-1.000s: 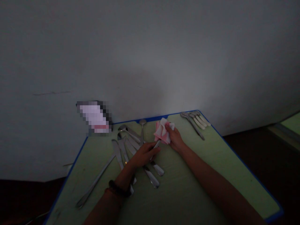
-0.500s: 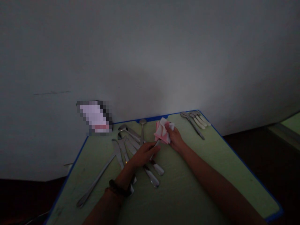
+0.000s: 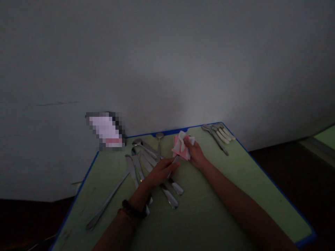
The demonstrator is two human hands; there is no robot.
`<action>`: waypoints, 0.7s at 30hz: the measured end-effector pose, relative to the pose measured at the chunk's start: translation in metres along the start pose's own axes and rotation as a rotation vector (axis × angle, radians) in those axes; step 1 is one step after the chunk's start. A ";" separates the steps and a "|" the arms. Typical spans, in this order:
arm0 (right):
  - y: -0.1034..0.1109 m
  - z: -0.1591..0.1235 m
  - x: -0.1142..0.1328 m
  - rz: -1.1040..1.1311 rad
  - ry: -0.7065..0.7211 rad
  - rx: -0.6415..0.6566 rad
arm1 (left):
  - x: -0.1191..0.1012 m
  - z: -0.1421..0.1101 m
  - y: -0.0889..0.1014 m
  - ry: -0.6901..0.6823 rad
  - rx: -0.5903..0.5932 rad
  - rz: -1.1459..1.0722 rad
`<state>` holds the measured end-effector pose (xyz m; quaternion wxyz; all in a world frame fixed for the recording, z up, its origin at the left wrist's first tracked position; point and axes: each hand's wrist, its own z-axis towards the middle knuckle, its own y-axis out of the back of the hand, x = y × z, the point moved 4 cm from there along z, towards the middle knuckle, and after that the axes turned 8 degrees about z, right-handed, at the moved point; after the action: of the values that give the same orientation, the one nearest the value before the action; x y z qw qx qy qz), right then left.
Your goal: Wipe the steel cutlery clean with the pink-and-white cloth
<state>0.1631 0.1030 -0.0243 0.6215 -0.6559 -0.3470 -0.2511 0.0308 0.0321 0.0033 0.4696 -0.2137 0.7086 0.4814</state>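
My left hand (image 3: 162,171) is closed around the metal handle of a piece of cutlery (image 3: 176,160). The far end of that piece is covered by a pink and white cloth (image 3: 180,146), so its kind stays hidden. My right hand (image 3: 196,153) is closed on the cloth, pinching it around the cutlery. Under and beside my left hand lie several loose metal knives (image 3: 132,169) and spoons, partly covered by the hand and wrist. A spoon (image 3: 159,136) points toward the wall just beyond my left hand.
The light green table (image 3: 209,209) has a blue edge and stands against a grey wall (image 3: 167,62). At the back right lie a metal spoon (image 3: 216,139) and several white-handled utensils (image 3: 223,134). A blurred-out device (image 3: 104,130) leans at the back left. One long-handled utensil (image 3: 107,200) lies at the left.
Almost nothing differs. Both hands keep the same hold on the cutlery and cloth, and the view shifts only very slightly.
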 end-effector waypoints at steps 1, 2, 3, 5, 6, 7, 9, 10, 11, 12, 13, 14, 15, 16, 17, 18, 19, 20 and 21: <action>0.000 0.000 0.000 0.004 0.001 -0.004 | 0.000 0.000 0.000 -0.003 0.000 0.009; 0.000 0.000 0.000 0.006 0.001 -0.006 | -0.001 0.000 0.000 -0.006 -0.001 0.017; 0.000 0.000 0.000 0.007 -0.001 -0.004 | -0.001 0.000 0.001 -0.010 0.000 0.023; 0.000 0.000 -0.001 0.006 -0.011 0.007 | -0.001 0.001 0.001 -0.015 0.002 0.029; 0.000 0.000 -0.001 0.004 -0.016 0.012 | -0.002 0.001 0.001 -0.014 0.001 0.030; -0.001 0.000 -0.001 0.003 -0.018 0.016 | -0.002 0.001 0.001 -0.013 -0.002 0.030; -0.001 0.000 0.000 0.006 -0.015 0.012 | -0.002 0.001 0.000 -0.009 -0.007 0.026; -0.001 -0.001 0.000 0.007 -0.013 0.007 | -0.003 0.000 0.000 -0.006 -0.009 0.022; -0.001 -0.001 0.000 0.006 -0.012 0.005 | -0.003 0.000 0.000 -0.005 -0.009 0.017; -0.001 -0.001 0.000 0.002 -0.014 0.004 | -0.003 0.000 0.000 -0.006 -0.007 0.013; -0.001 -0.001 0.000 -0.001 -0.014 0.003 | -0.004 0.000 0.000 -0.009 -0.004 0.011; -0.001 -0.001 0.000 -0.005 -0.013 0.001 | -0.004 0.000 0.000 -0.013 -0.001 0.010; 0.000 -0.001 0.000 -0.005 -0.009 0.000 | -0.004 0.000 0.000 -0.018 0.001 0.010; 0.000 0.000 0.000 -0.003 -0.004 -0.003 | -0.004 0.000 0.000 -0.022 0.004 0.011; 0.000 0.000 0.000 0.001 -0.001 -0.006 | -0.004 0.000 0.000 -0.024 0.006 0.012; 0.000 0.000 -0.001 0.007 0.000 -0.009 | -0.003 0.000 0.000 -0.023 0.005 0.014; 0.000 0.000 -0.001 0.011 -0.002 -0.007 | -0.003 0.000 0.000 -0.021 0.005 0.017; 0.000 0.000 -0.001 0.013 -0.005 -0.004 | -0.002 0.000 0.000 -0.021 0.005 0.021; 0.000 0.000 -0.001 0.013 -0.007 -0.002 | -0.002 0.000 0.000 -0.020 0.005 0.025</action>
<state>0.1627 0.1024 -0.0248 0.6212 -0.6596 -0.3446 -0.2453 0.0319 0.0320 0.0054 0.4712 -0.1989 0.7075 0.4877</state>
